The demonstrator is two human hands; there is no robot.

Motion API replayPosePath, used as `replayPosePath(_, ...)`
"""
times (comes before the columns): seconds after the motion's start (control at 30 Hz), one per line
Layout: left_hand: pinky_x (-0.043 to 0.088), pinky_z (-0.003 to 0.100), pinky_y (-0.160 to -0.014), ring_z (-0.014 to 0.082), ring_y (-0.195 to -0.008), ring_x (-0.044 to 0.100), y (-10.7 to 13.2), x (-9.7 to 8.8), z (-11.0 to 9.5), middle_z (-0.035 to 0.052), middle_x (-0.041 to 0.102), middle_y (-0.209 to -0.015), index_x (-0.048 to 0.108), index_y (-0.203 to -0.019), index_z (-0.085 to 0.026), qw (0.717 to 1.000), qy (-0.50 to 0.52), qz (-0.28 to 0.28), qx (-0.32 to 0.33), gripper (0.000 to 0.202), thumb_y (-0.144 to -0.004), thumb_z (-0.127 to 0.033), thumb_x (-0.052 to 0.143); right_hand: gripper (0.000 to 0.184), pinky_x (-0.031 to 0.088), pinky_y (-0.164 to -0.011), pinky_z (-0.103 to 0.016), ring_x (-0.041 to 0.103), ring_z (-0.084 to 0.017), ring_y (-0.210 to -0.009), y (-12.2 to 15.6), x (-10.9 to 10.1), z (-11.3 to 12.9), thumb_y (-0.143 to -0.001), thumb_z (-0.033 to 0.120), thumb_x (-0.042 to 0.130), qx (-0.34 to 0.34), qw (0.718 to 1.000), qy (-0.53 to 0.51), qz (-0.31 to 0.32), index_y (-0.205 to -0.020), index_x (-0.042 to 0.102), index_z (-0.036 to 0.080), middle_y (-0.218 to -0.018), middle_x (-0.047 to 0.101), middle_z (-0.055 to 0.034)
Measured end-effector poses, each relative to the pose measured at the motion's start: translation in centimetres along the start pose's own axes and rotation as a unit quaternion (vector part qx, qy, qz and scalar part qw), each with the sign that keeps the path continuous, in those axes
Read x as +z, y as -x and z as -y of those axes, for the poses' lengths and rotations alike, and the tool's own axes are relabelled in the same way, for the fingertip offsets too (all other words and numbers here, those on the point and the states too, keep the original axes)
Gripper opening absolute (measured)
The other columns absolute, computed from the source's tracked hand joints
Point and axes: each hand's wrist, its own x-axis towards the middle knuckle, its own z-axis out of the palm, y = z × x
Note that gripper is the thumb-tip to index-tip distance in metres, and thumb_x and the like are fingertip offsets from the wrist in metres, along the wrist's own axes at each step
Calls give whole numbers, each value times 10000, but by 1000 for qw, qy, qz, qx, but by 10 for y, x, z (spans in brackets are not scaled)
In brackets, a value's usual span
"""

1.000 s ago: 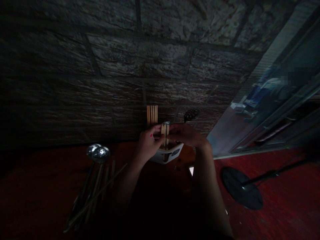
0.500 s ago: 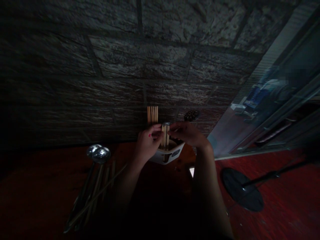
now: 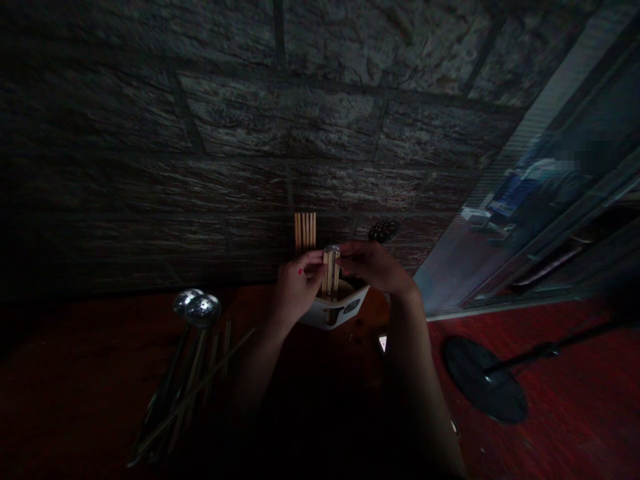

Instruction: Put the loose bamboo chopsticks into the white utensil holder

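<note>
Between my two hands stands an upright bundle of chopsticks [image 3: 331,275], its lower end inside a light-coloured basket [image 3: 350,307] with cut-out sides. My left hand [image 3: 299,283] grips the bundle from the left, fingers and thumb closed near its top. From the right, my right hand [image 3: 373,267] pinches the same bundle. Behind my left hand rise several more chopsticks [image 3: 305,231], standing against the wall. A dark slotted spoon [image 3: 383,231] sticks up behind my right hand.
On the wooden table at left lie two shiny ladles [image 3: 203,311] and several chopsticks [image 3: 226,347]. A lit phone-like object [image 3: 383,343] is beside my right forearm. A stone wall [image 3: 240,187] stands behind. A round black stand base [image 3: 484,379] rests on the red floor.
My hands and the bundle are almost where they were. My right hand has shifted very slightly; the rest looks the same.
</note>
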Motion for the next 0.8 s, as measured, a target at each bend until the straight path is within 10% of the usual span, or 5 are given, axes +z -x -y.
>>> replayPosePath(0.8,560,281,-724,161,-825,676,1,1,2,53,691,-926,604,-960,-182,999,32,14,7,118,-850,-190,563,210,465,-577,-244,559,-100,-584,3,-3,3,-774,338,646,30,999,23,-10,-896,647,168,-742,645,-15)
